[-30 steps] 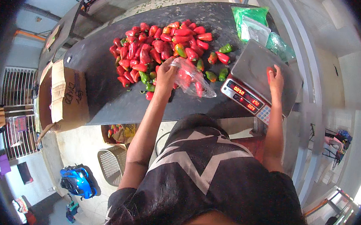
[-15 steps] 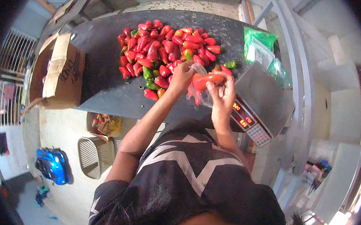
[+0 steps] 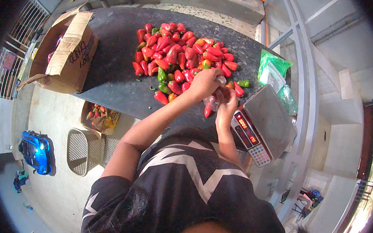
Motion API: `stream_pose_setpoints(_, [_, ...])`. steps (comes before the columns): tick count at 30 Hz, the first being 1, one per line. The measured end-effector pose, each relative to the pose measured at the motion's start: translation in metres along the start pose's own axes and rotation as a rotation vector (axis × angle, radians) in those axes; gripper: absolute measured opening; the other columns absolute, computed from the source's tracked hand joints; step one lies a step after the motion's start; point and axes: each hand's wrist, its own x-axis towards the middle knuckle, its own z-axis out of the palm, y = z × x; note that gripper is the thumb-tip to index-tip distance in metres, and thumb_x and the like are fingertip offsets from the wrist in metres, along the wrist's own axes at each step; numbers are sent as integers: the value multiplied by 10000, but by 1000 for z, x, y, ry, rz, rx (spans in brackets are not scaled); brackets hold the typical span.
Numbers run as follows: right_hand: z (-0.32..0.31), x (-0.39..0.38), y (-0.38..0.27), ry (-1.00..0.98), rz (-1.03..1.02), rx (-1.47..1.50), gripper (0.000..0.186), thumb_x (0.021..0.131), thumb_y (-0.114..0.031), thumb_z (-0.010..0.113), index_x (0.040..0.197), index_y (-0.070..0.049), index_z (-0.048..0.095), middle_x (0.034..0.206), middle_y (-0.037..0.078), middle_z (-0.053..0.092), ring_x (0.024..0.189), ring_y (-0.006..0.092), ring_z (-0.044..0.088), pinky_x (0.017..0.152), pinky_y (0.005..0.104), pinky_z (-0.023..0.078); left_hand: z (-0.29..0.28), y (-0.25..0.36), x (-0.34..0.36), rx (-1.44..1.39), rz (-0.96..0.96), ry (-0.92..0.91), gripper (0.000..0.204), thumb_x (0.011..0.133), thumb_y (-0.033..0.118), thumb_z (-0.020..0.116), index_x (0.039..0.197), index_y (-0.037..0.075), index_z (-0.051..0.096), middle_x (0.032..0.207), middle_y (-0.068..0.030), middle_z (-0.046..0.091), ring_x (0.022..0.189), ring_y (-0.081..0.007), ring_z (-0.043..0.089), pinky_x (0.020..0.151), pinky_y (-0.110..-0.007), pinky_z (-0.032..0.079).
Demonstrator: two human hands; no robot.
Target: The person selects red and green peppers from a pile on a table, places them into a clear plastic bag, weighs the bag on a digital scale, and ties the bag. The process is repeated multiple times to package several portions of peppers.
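A clear plastic bag [image 3: 214, 102] with red peppers in it hangs between my two hands, above the near edge of the dark table. My left hand [image 3: 204, 84] is closed on the bag's upper part, its fingertips partly hidden. Just to the right, my right hand [image 3: 226, 105] curls its fingers around the bag's other side. One red pepper [image 3: 207, 110] shows low in the bag. Beyond my hands spreads a large heap of red peppers [image 3: 173, 53]. A few green peppers [image 3: 161, 74] lie along its near side, and another green pepper [image 3: 243, 83] lies at its right.
A digital scale [image 3: 270, 118] with a bare metal plate and lit display stands right of my hands. Behind it lie green plastic bags [image 3: 273, 62]. An open cardboard box [image 3: 72, 52] sits at the table's left end. On the floor are a beige plastic basket [image 3: 78, 152] and a box of peppers [image 3: 104, 121].
The orange-red pepper that my right hand held up is no longer visible in its fingers. My right hand has closed in on the bag beside my left. The whole view has shifted slightly.
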Motion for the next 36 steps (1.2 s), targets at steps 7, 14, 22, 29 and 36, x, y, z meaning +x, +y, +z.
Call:
stream_pose_setpoints(7, [11,6,35,-204,190,-366,191,922,-115,543,1094,-45,587,1109,54,584,997,157,566,852,320,474,29,3,-22,20,40,-57,187,807,142,608,967,48,593,847,-217,645,881,-412,631,748,-495,487])
stream_pose_setpoints(14, [26,17,51,-365,-315,-711,297,926,-175,514,1174,-16,548,1207,130,539,1129,240,520,927,365,435,19,-27,-25,-104,57,21,150,812,96,583,943,24,591,843,-229,632,875,-424,624,727,-479,475])
stream_pose_setpoints(22, [25,33,39,-832,-33,-1310,341,907,-232,485,1126,9,584,1118,242,621,1066,365,597,868,418,481,-12,-66,-14,-126,165,123,162,797,25,566,949,-24,589,850,-216,629,849,-354,654,722,-407,484])
stream_pose_setpoints(29, [8,53,31,-815,-293,-1138,257,870,-231,538,893,-2,654,920,226,663,869,377,652,755,443,499,-20,-61,-2,-137,158,-19,190,801,23,584,982,-33,580,871,-196,634,821,-308,649,737,-379,491])
stream_pose_setpoints(36, [6,59,-66,-786,-544,-848,196,873,-207,622,859,-12,630,849,172,640,841,356,610,765,459,460,-55,-59,25,-57,149,78,156,836,47,596,984,-2,609,876,-133,647,827,-221,654,744,-368,507])
